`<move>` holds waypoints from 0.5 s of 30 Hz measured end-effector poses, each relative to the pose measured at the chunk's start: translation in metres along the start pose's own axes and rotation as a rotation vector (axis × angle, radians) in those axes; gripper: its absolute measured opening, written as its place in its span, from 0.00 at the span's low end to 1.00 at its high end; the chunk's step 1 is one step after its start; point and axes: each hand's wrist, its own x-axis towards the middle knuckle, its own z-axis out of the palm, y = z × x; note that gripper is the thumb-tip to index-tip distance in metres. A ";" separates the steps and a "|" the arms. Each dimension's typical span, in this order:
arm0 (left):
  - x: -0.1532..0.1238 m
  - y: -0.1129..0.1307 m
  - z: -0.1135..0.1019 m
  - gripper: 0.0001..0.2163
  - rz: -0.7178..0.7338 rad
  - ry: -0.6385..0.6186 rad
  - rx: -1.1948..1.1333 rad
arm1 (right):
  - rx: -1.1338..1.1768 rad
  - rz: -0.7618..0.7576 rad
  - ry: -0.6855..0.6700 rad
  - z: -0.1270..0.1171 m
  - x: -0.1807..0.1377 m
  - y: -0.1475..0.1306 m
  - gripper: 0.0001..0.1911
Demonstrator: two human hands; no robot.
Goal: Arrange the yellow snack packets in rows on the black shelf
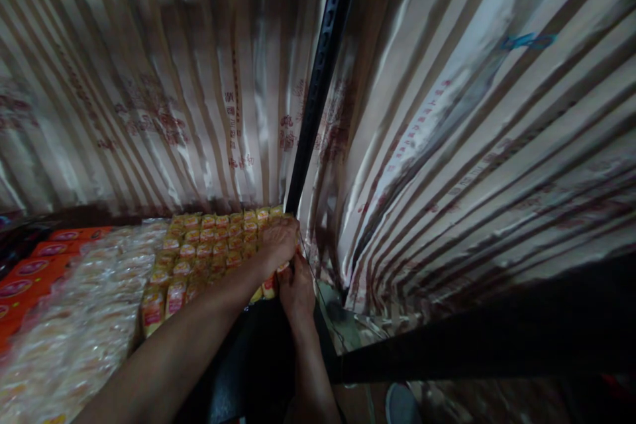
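Note:
My left hand (279,242) lies on the right end of a block of small yellow and red packets (209,248), fingers curled over its edge beside the black upright post (318,79). Just below it, my right hand (297,288) is closed against the front corner of the same block. What the fingers of either hand pinch is hidden. The packets sit in tight rows on a low shelf.
Tall stacks of flat cartons wrapped in shiny film (472,132) fill the shelves left and right of the post. Clear bags of pale packets (94,318) and orange boxes (34,265) lie to the left. A dark shelf beam (487,344) crosses at lower right.

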 end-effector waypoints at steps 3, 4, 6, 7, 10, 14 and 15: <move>-0.005 0.003 -0.003 0.14 0.006 -0.021 0.077 | -0.020 -0.016 0.020 0.003 0.000 0.003 0.23; -0.006 0.004 -0.003 0.13 -0.003 -0.034 0.090 | -0.021 -0.023 0.031 0.004 -0.001 0.003 0.23; -0.007 0.005 -0.003 0.14 -0.030 -0.049 0.092 | -0.023 -0.034 0.053 0.004 -0.001 0.002 0.23; -0.007 0.005 -0.003 0.14 -0.039 -0.045 0.091 | -0.026 -0.033 0.064 0.004 0.000 0.001 0.23; -0.014 0.005 -0.007 0.15 -0.037 0.031 0.072 | -0.036 -0.024 0.081 0.001 0.000 -0.003 0.23; -0.050 0.008 -0.014 0.14 0.006 0.260 -0.071 | -0.008 -0.012 0.135 -0.008 -0.003 -0.015 0.23; -0.067 0.009 -0.015 0.13 0.005 0.305 -0.137 | 0.037 -0.012 0.158 -0.010 -0.004 -0.018 0.22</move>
